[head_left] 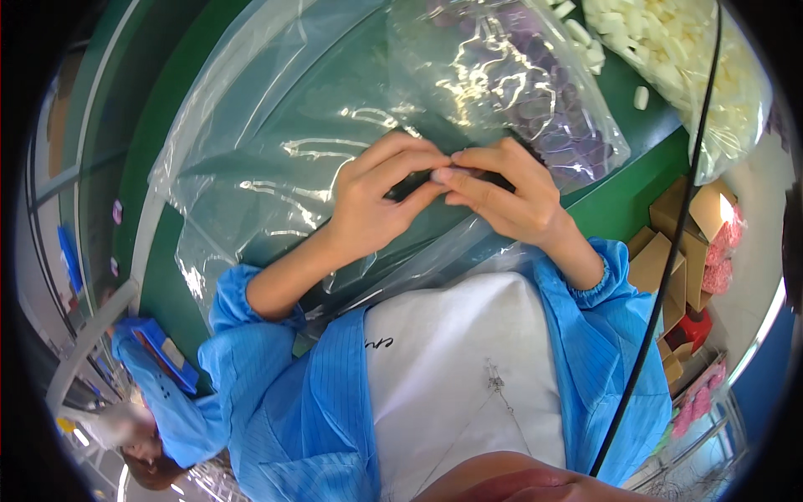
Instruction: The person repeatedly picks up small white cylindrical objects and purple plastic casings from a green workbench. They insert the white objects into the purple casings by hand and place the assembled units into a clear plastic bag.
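Both my hands are pinching one small dark part above the green bench.

My left hand (368, 205) and right hand (510, 197) are closing fingertips on the dark part (416, 181), its long axis lying left-right, ends mostly hidden; a slipping pinch could be dropping it into the clear plastic bag (276, 142) folds.

Left hand (372, 201) and right hand (506, 197) pinched together

I pinch a small dark part (418, 182) between left hand (376, 201) and right hand (506, 197), above clear plastic bags (276, 159); white foam pieces (661, 42) at one o'clock.
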The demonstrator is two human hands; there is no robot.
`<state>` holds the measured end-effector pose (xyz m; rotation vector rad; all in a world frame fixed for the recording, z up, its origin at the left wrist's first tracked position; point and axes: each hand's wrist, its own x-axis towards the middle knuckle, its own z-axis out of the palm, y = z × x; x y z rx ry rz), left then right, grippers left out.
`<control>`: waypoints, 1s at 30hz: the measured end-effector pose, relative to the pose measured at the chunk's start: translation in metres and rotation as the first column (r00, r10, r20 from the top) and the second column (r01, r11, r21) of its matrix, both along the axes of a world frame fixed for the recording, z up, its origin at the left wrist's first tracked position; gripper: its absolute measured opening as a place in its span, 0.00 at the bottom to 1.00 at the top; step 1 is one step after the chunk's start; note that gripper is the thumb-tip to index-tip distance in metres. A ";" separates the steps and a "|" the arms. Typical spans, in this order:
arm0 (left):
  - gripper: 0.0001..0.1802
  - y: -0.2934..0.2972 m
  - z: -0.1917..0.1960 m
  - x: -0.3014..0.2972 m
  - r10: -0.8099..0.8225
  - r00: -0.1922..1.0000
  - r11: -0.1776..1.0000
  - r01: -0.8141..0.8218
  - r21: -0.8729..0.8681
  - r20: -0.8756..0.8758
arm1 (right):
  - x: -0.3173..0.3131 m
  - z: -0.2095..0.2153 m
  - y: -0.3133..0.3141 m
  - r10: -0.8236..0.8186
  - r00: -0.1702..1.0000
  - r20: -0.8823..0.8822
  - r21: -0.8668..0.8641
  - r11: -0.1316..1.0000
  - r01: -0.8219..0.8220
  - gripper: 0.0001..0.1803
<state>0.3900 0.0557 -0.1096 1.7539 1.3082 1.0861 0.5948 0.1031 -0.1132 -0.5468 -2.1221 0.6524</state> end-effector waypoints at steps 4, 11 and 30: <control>0.14 0.002 0.030 -0.031 0.147 0.973 0.981 -0.121 0.150 -0.180 | 0.022 0.023 -0.001 -0.135 0.985 -0.111 -0.096 0.987 0.125 0.21; 0.22 0.021 0.031 -0.332 0.761 0.517 0.636 -0.715 0.291 -0.391 | 0.121 0.006 0.082 -0.591 0.776 0.218 -0.056 0.787 0.615 0.14; 0.22 0.062 -0.003 -0.032 0.250 0.722 0.964 -0.120 0.239 -0.645 | 0.093 0.028 0.095 -0.530 0.824 0.201 -0.012 0.840 0.543 0.14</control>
